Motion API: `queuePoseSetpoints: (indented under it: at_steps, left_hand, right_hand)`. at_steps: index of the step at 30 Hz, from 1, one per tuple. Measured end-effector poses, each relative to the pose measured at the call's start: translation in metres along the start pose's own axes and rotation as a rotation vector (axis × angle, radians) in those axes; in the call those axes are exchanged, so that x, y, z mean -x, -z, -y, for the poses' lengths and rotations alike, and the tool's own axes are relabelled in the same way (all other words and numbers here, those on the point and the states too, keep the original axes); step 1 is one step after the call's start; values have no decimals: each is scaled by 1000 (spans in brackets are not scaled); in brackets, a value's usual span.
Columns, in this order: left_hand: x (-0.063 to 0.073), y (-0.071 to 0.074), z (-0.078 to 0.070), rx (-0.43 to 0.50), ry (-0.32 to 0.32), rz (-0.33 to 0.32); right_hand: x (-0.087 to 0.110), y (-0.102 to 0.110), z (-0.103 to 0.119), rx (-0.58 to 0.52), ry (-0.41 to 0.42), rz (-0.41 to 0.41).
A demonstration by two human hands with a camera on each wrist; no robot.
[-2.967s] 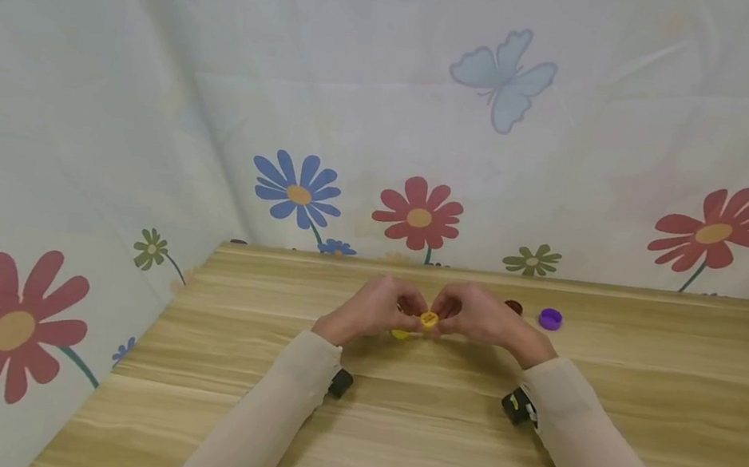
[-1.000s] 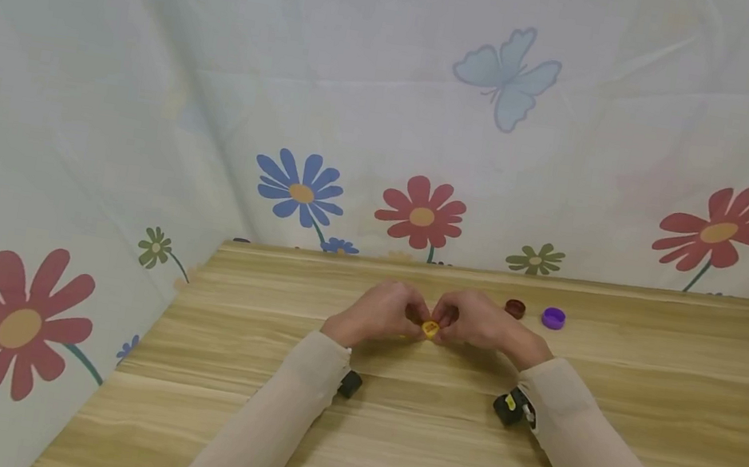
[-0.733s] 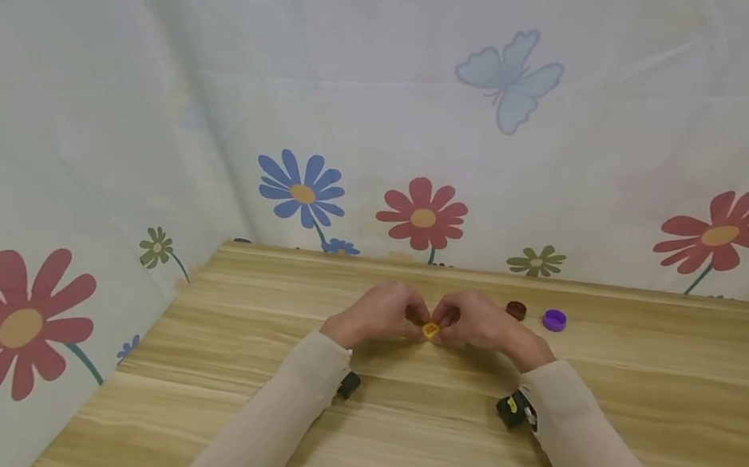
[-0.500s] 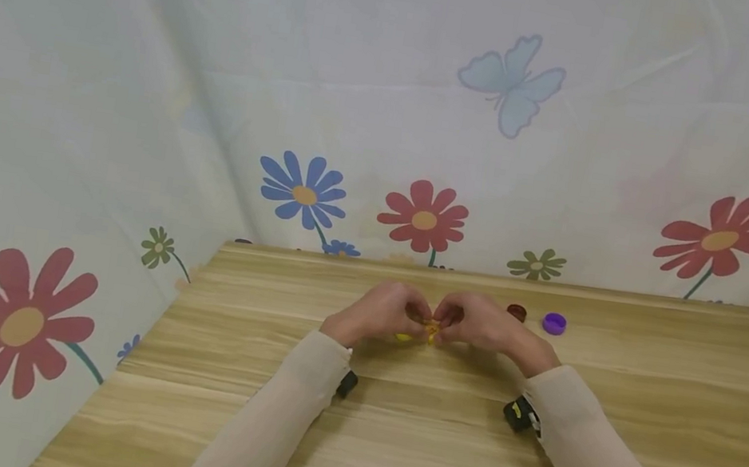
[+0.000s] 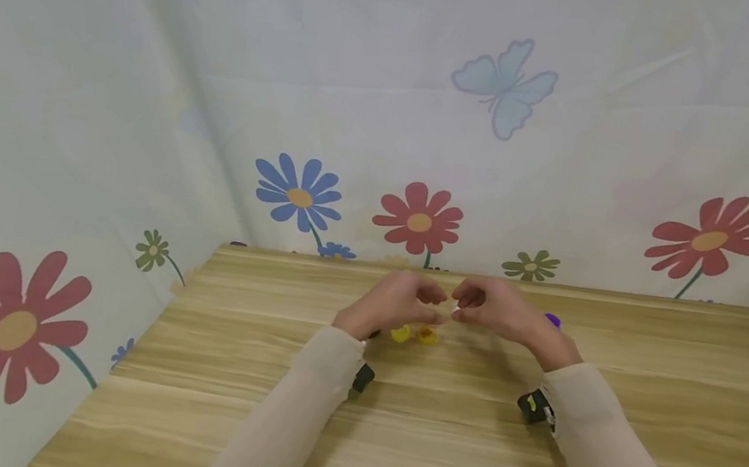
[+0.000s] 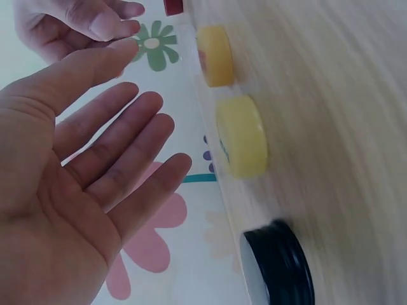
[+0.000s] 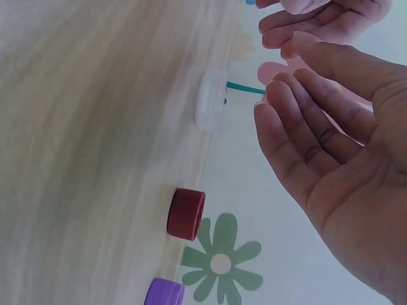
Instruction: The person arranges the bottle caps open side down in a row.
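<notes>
My left hand [image 5: 400, 302] is raised over the table with its fingers relaxed and holds nothing. Facing it, my right hand [image 5: 496, 316] also has loose fingers, with a small gap between the two hands. An orange-yellow bottle cap [image 5: 427, 336] with a printed top lies on the table just below them. Beside it is a yellow bottle cap [image 5: 401, 333]. In the left wrist view, a black cap [image 6: 280, 267] stands in line with the yellow ones. A whitish cap [image 7: 208, 100] lies on the table beyond my right fingers in the right wrist view.
A dark red cap [image 7: 186, 214] and a purple cap [image 5: 553, 320] sit to the right, the red one hidden behind my right hand in the head view. The wooden table [image 5: 457, 456] ends at a flower-printed cloth [image 5: 365, 103] at the back and left.
Both hands have let go of the orange-yellow cap, which now lies on the table. They have lifted slightly away from it and drawn a little apart.
</notes>
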State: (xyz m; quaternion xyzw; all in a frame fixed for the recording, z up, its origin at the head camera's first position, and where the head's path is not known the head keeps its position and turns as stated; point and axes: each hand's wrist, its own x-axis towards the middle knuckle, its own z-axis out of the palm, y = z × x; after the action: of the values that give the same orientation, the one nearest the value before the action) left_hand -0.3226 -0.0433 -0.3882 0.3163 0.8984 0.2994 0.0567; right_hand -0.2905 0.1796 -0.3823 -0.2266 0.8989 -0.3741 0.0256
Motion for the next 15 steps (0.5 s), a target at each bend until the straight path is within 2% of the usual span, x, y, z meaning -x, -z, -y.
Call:
queuePoseSetpoints:
  at_steps: [9,15]
  left_hand:
    - [-10,-7,-4,35,37,-57]
    - [-17,-14,-6,17,35,-78]
  right_hand:
    - [6,5,0,52,-47,-76]
    - [4,5,-9,118,-78,-108]
